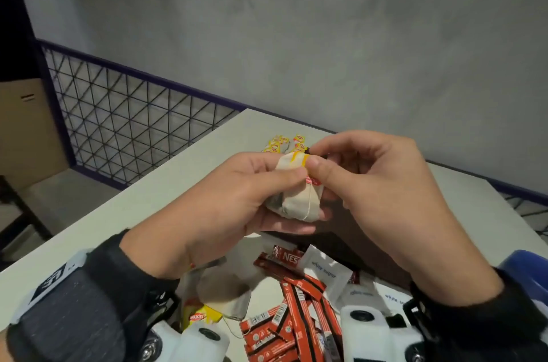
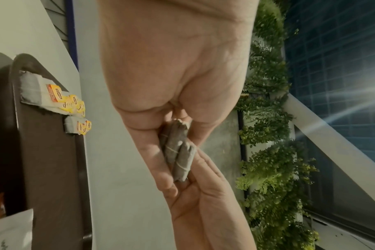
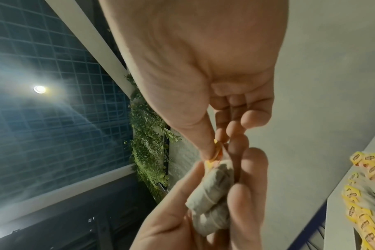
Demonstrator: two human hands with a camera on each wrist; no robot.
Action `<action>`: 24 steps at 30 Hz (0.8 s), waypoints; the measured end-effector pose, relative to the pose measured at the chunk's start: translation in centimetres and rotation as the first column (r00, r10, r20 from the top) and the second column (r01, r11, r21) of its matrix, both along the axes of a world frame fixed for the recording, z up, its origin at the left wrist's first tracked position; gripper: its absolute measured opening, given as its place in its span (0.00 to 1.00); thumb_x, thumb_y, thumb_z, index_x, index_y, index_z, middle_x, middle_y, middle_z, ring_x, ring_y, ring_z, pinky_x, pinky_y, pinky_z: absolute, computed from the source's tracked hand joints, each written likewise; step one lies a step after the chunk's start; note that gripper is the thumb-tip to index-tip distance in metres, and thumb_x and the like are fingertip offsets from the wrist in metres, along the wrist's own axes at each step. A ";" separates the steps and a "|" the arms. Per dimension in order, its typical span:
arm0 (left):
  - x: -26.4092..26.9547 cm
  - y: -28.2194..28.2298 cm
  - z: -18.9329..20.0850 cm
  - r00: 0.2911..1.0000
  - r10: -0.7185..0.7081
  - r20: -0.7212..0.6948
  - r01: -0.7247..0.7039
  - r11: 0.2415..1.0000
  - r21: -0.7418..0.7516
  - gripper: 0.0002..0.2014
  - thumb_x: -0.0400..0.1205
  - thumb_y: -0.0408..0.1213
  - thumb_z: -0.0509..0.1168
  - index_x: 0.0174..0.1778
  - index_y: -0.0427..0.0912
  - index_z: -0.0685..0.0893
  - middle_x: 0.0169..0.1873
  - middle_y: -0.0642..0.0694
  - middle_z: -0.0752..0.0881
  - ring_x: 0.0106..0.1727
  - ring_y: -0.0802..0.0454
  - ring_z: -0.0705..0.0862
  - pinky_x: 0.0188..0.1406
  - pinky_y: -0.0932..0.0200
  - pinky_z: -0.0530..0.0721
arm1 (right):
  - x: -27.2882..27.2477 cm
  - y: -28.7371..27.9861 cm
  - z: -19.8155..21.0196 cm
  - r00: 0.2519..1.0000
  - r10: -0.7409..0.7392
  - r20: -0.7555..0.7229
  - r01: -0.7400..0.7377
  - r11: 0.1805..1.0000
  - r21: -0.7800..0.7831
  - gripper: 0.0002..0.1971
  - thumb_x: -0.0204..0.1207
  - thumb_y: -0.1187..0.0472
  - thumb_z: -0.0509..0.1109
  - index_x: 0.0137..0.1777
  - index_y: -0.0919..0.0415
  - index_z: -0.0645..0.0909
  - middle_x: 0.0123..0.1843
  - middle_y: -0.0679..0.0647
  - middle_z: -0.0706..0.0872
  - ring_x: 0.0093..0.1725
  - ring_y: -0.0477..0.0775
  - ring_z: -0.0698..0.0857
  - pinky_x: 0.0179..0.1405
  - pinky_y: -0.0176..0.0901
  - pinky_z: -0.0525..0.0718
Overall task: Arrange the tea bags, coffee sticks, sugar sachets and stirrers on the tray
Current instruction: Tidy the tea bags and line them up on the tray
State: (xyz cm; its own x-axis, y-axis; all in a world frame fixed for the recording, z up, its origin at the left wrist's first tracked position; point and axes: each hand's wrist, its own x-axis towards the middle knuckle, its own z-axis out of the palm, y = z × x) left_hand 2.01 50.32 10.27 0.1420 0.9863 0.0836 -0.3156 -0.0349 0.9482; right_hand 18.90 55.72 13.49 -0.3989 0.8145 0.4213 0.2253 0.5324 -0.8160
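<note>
A small bundle of tea bags (image 1: pixel 299 198), beige pouches with string wound round them and yellow tags at the top, sat above the table, held between both hands in front of the person. The left hand (image 1: pixel 234 198) cradled the bundle, thumb across its front and fingers curled underneath; from the left wrist view the pouches (image 2: pixel 178 152) lay pressed between thumb and fingers. The right hand (image 1: pixel 370 183) pinched the yellow tag (image 1: pixel 301 160) at the bundle's top between thumb and forefinger, its other fingers loosely bent behind. Beyond the hands, more tea bags (image 2: pixel 54 98) with yellow tags lay in a neat row along the far edge of a dark brown tray (image 2: pixel 49 152), a second short stack just beside them. Nearer the person, under the wrists, a loose heap of red coffee sticks (image 1: pixel 296 317) sprawled on the white table (image 1: pixel 124 204), with white sugar sachets (image 1: pixel 326 269) lying just to their right and partly over them. A single tea bag with its string and a yellow Lipton tag (image 1: pixel 201 317) lay to the left of the sticks. Behind the table ran a dark wire-mesh railing (image 1: pixel 124 112) against a grey wall (image 1: pixel 296 20), and a cardboard box (image 1: pixel 26 130) stood at far left.
</note>
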 end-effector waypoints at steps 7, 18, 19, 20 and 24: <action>-0.6 0.4 0.0 0.995 0.096 0.033 -0.097 0.995 0.015 0.16 0.89 0.37 0.60 0.62 0.28 0.87 0.48 0.34 0.92 0.42 0.45 0.92 0.32 0.56 0.90 | 0.5 0.4 -0.1 0.998 -0.034 0.044 0.029 0.995 0.091 0.02 0.73 0.56 0.83 0.43 0.49 0.92 0.35 0.51 0.89 0.33 0.44 0.84 0.31 0.35 0.81; -0.5 0.7 -0.7 0.997 0.079 0.027 -0.080 0.996 0.037 0.16 0.88 0.39 0.63 0.65 0.34 0.89 0.54 0.36 0.92 0.45 0.51 0.91 0.39 0.57 0.91 | 0.0 0.4 -0.8 1.000 -0.010 0.006 0.009 0.991 0.134 0.06 0.74 0.58 0.83 0.48 0.48 0.91 0.35 0.53 0.87 0.33 0.51 0.83 0.32 0.40 0.84; -0.5 0.7 -0.7 0.998 0.061 0.017 -0.062 0.997 0.054 0.16 0.88 0.39 0.64 0.65 0.34 0.89 0.56 0.36 0.91 0.47 0.50 0.91 0.44 0.55 0.91 | -0.1 0.5 -0.9 1.000 -0.019 0.006 0.018 0.989 0.148 0.06 0.74 0.58 0.83 0.47 0.47 0.91 0.34 0.52 0.87 0.32 0.48 0.83 0.31 0.38 0.83; -0.6 0.6 -0.7 0.999 0.044 -0.002 -0.043 0.996 0.080 0.15 0.87 0.37 0.65 0.66 0.35 0.89 0.56 0.36 0.91 0.49 0.49 0.90 0.48 0.53 0.91 | -0.2 0.5 -1.0 0.999 -0.033 0.006 0.032 0.986 0.163 0.06 0.74 0.58 0.83 0.47 0.47 0.91 0.34 0.51 0.86 0.32 0.47 0.82 0.31 0.38 0.82; -0.7 0.9 -1.2 1.000 0.015 -0.007 -0.014 0.991 0.135 0.20 0.82 0.26 0.68 0.71 0.40 0.86 0.56 0.35 0.91 0.52 0.48 0.92 0.55 0.48 0.90 | -0.3 0.5 -1.2 0.996 -0.084 0.038 0.074 0.975 0.211 0.06 0.75 0.55 0.82 0.49 0.46 0.91 0.37 0.48 0.85 0.36 0.47 0.82 0.35 0.39 0.81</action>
State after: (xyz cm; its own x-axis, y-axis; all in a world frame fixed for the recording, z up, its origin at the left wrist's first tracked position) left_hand 1.30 51.21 9.07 0.1286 0.9680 0.2154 -0.3061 -0.1678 0.9371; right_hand 18.62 56.23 12.31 -0.3601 0.7401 0.5680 0.3081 0.6690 -0.6764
